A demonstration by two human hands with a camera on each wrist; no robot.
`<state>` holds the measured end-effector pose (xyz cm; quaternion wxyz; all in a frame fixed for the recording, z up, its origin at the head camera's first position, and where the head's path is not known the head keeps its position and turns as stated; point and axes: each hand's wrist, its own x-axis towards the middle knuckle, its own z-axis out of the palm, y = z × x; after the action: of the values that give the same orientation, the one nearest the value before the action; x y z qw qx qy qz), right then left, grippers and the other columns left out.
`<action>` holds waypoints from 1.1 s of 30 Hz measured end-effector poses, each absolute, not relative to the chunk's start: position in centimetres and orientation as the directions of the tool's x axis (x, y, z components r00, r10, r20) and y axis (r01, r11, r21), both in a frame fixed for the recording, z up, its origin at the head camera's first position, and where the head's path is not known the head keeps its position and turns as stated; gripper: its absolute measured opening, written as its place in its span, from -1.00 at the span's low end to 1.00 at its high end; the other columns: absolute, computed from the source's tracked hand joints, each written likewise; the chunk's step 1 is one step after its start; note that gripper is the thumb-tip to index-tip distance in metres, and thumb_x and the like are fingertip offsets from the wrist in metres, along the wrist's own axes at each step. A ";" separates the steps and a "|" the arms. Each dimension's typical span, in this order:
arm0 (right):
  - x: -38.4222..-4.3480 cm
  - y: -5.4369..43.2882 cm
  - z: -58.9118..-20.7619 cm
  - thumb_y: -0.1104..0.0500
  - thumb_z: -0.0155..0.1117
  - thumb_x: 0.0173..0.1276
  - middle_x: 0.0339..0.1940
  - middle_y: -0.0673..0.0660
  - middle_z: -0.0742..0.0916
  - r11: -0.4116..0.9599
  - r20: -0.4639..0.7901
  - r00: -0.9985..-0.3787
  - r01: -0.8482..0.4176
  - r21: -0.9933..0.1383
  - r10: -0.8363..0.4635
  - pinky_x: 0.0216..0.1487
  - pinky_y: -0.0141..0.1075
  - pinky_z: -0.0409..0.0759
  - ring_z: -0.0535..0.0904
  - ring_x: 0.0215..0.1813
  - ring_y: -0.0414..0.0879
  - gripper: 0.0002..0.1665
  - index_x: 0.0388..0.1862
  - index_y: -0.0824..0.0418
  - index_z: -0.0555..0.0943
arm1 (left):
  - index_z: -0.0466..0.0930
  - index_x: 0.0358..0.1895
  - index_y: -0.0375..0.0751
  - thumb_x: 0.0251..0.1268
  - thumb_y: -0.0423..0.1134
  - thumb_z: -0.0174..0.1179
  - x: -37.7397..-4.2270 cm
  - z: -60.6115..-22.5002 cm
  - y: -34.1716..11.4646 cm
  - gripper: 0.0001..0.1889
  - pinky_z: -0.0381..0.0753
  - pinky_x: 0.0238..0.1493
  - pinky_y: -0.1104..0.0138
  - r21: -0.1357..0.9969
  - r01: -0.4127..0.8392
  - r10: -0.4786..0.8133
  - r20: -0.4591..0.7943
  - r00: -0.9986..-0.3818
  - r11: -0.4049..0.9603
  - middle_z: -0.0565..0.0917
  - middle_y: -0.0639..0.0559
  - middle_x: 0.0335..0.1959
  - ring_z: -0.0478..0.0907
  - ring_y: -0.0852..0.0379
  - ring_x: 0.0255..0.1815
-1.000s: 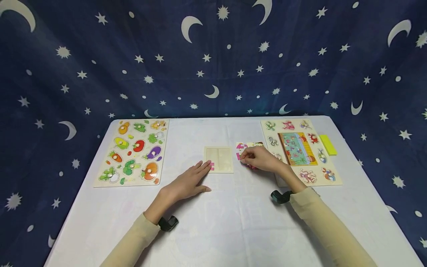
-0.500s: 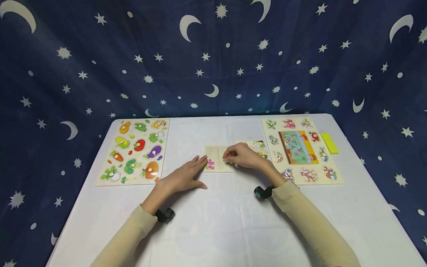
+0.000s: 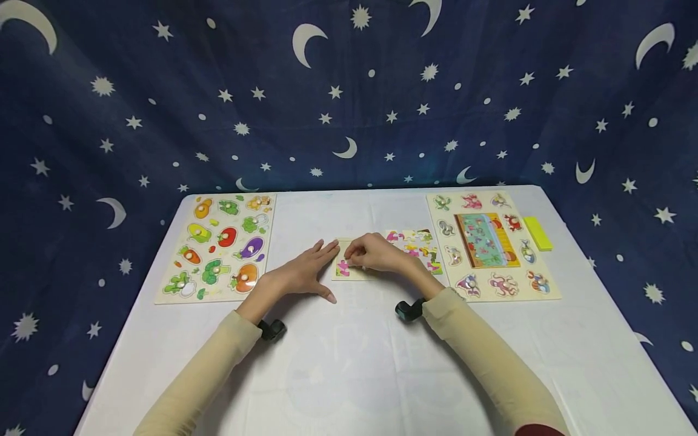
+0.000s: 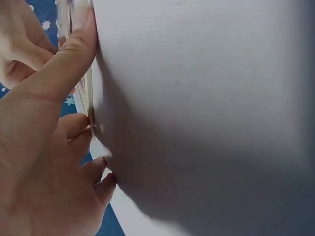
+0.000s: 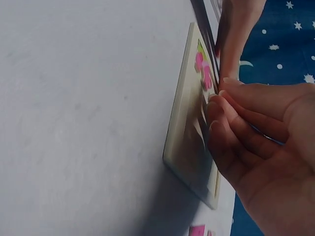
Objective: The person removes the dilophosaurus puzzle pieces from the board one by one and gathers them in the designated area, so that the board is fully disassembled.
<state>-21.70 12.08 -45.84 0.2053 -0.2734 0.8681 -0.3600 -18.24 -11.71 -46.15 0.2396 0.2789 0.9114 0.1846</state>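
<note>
A small pale wooden puzzle tray (image 3: 360,276) lies mid-table, partly covered by the right hand in the head view. A pink jigsaw piece (image 3: 342,268) sits in its near left corner. My left hand (image 3: 300,275) has its fingers stretched along the tray's left edge, thumb spread toward the near side. Over the tray, my right hand (image 3: 376,251) pinches a puzzle piece between thumb and fingertips, right beside the pink piece; the fingers hide most of what is pinched. In the right wrist view the tray (image 5: 183,147) is otherwise bare wood under those fingers.
Several loose jigsaw pieces (image 3: 420,248) lie grouped just right of the tray. A vegetable peg puzzle board (image 3: 163,299) is at the left. On the right lie a sea-animal board (image 3: 458,204) and a yellow block (image 3: 537,234). A starry blue curtain (image 3: 305,133) hangs behind.
My right hand has moved left from the loose pieces to the tray, up to the pink piece. The left fingers have drawn slightly left, showing more of that piece.
</note>
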 end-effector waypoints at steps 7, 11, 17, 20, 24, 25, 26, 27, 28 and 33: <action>-21.8 11.6 -46.3 0.19 0.41 0.39 -0.40 0.00 0.76 0.619 -0.177 -0.760 -0.345 -0.705 -0.625 -0.25 -0.41 0.51 0.53 -0.39 -0.25 -0.80 -0.08 0.26 0.79 | -0.16 0.70 -0.08 0.07 0.23 0.51 -18.2 -46.3 -11.4 0.27 -0.05 0.65 -0.15 0.488 0.411 0.601 -0.339 -0.724 0.770 -0.22 0.09 0.74 -0.34 -0.16 0.74; -21.8 11.5 -46.3 0.19 0.42 0.39 -0.39 0.00 0.76 0.617 -0.182 -0.758 -0.341 -0.709 -0.627 -0.24 -0.40 0.51 0.53 -0.36 -0.24 -0.81 -0.10 0.25 0.79 | -0.15 0.70 -0.11 0.08 0.21 0.51 -18.0 -46.0 -11.3 0.27 -0.05 0.65 -0.16 0.497 0.399 0.596 -0.340 -0.727 0.770 -0.22 0.06 0.74 -0.34 -0.17 0.73; -21.8 11.6 -46.3 0.18 0.44 0.37 -0.40 0.00 0.74 0.625 -0.184 -0.776 -0.316 -0.714 -0.604 -0.25 -0.39 0.50 0.52 -0.37 -0.23 -0.83 -0.12 0.23 0.78 | -0.16 0.70 -0.12 0.08 0.19 0.52 -17.8 -45.8 -11.1 0.27 -0.05 0.65 -0.16 0.494 0.393 0.591 -0.347 -0.729 0.775 -0.22 0.05 0.74 -0.34 -0.18 0.73; -21.7 11.6 -46.3 0.19 0.46 0.35 -0.39 0.00 0.74 0.620 -0.170 -0.790 -0.306 -0.723 -0.589 -0.23 -0.38 0.50 0.53 -0.36 -0.22 -0.87 -0.17 0.21 0.77 | -0.15 0.70 -0.12 0.07 0.19 0.52 -17.8 -45.8 -10.9 0.27 -0.04 0.65 -0.15 0.486 0.398 0.589 -0.346 -0.730 0.778 -0.21 0.05 0.74 -0.33 -0.18 0.73; -21.4 11.7 -46.5 0.20 0.45 0.36 -0.40 0.01 0.74 0.597 -0.156 -0.797 -0.290 -0.748 -0.583 -0.29 -0.38 0.50 0.53 -0.39 -0.22 -0.90 -0.22 0.20 0.72 | -0.14 0.70 -0.12 0.07 0.19 0.52 -17.7 -46.0 -10.8 0.27 -0.05 0.65 -0.14 0.483 0.398 0.587 -0.343 -0.733 0.780 -0.20 0.05 0.74 -0.32 -0.18 0.73; -21.4 11.8 -46.5 0.20 0.45 0.36 -0.40 0.02 0.73 0.592 -0.155 -0.797 -0.287 -0.753 -0.584 -0.32 -0.39 0.50 0.53 -0.40 -0.22 -0.90 -0.22 0.20 0.71 | -0.14 0.70 -0.12 0.07 0.20 0.52 -17.7 -46.0 -10.7 0.26 -0.05 0.65 -0.15 0.486 0.396 0.587 -0.345 -0.733 0.779 -0.20 0.05 0.74 -0.32 -0.18 0.73; -21.4 11.8 -46.5 0.20 0.45 0.36 -0.41 0.02 0.73 0.586 -0.154 -0.796 -0.284 -0.759 -0.585 -0.34 -0.40 0.50 0.53 -0.41 -0.22 -0.90 -0.22 0.20 0.71 | -0.14 0.70 -0.12 0.07 0.20 0.52 -17.6 -46.0 -10.7 0.26 -0.05 0.65 -0.15 0.488 0.393 0.586 -0.346 -0.733 0.780 -0.20 0.05 0.74 -0.32 -0.18 0.73; -21.3 11.9 -46.5 0.21 0.45 0.36 -0.41 0.02 0.73 0.582 -0.155 -0.795 -0.280 -0.763 -0.586 -0.37 -0.40 0.50 0.53 -0.42 -0.23 -0.90 -0.22 0.21 0.70 | -0.15 0.70 -0.12 0.08 0.20 0.52 -17.6 -46.0 -10.7 0.26 -0.06 0.65 -0.15 0.488 0.393 0.586 -0.347 -0.732 0.779 -0.21 0.05 0.74 -0.33 -0.17 0.73; -21.2 12.0 -46.4 0.21 0.43 0.37 -0.41 0.02 0.73 0.578 -0.157 -0.794 -0.276 -0.768 -0.587 -0.40 -0.41 0.50 0.52 -0.44 -0.23 -0.91 -0.21 0.21 0.70 | -0.15 0.70 -0.12 0.08 0.19 0.52 -17.6 -46.0 -10.7 0.27 -0.06 0.66 -0.14 0.490 0.391 0.586 -0.349 -0.731 0.779 -0.21 0.06 0.74 -0.34 -0.17 0.73; -20.9 12.7 -45.8 0.27 0.41 0.37 -0.42 0.05 0.73 0.563 -0.158 -0.805 -0.245 -0.789 -0.572 -0.47 -0.40 0.51 0.54 -0.50 -0.18 -0.94 -0.21 0.22 0.70 | -0.15 0.70 -0.13 0.07 0.18 0.52 -17.7 -46.0 -10.7 0.26 -0.08 0.66 -0.13 0.486 0.401 0.590 -0.336 -0.735 0.776 -0.20 0.03 0.74 -0.34 -0.17 0.73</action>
<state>-20.88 12.72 -45.81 0.2028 -0.2374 0.8606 -0.4024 -17.68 -10.68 -46.05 0.2424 0.2718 0.9108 0.1946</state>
